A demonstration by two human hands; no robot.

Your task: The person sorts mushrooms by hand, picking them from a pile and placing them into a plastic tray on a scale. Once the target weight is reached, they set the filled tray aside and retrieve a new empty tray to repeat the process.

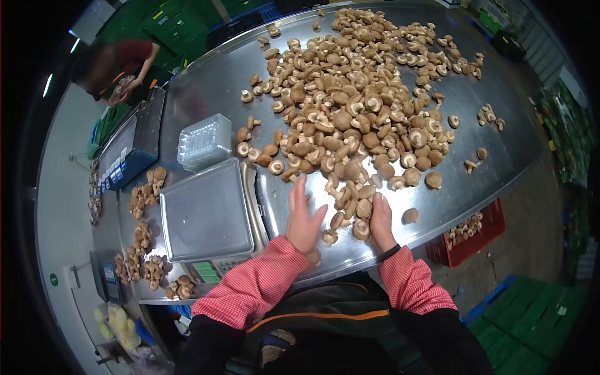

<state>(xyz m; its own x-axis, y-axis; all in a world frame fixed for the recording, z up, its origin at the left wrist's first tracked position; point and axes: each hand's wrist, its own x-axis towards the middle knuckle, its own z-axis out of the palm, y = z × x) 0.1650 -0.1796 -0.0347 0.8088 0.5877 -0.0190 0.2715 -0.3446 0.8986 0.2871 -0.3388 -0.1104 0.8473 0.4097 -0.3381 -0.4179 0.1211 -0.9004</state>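
Observation:
A large heap of brown shiitake mushrooms (350, 94) spreads over the steel table (500, 147). In front of me, a small cluster of mushrooms (348, 203) lies between my two hands. My left hand (304, 219) is open at the cluster's left side, fingers and thumb apart, with nothing in it. On the right, my right hand (381, 222) is open and stretched along the cluster, against or very close to its mushrooms. Beside my left arm is a weighing scale (209, 212) with a bare steel pan. Stacked clear plastic trays (204, 142) stand behind it.
Small mushroom piles (140, 244) lie left of the scale. A blue-and-black machine (132, 147) stands farther left, near another person (122, 69). A red crate (472, 234) holding mushrooms or stems sits below the table's right edge. Green crates (525, 325) are at lower right.

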